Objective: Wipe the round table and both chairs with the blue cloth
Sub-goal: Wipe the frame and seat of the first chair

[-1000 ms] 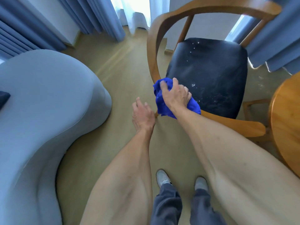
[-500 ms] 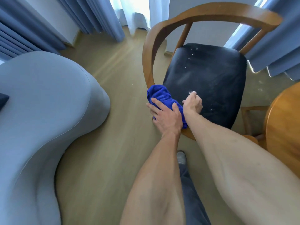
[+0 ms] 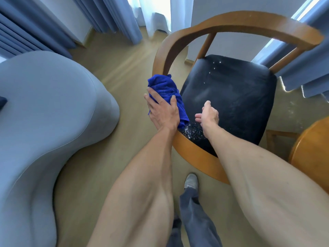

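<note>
A wooden chair [image 3: 238, 22] with a curved back and a black seat [image 3: 231, 100] stands in front of me. The blue cloth [image 3: 165, 88] lies bunched on the seat's left front corner, against the wooden arm. My left hand [image 3: 162, 113] presses flat on the cloth, fingers spread over it. My right hand [image 3: 208, 115] hovers over the front of the seat, fingers loosely apart and holding nothing. Pale specks dot the seat near its front edge. The round wooden table [image 3: 313, 148] shows only as an edge at the right.
A grey-blue upholstered sofa [image 3: 44, 113] fills the left side. Blue curtains [image 3: 110, 16] hang at the back and at the right. My legs and a grey shoe [image 3: 191, 180] stand on the beige floor just before the chair.
The cloth passed from my right hand to my left. My right hand let go and moved right over the seat; my left hand came up onto the cloth.
</note>
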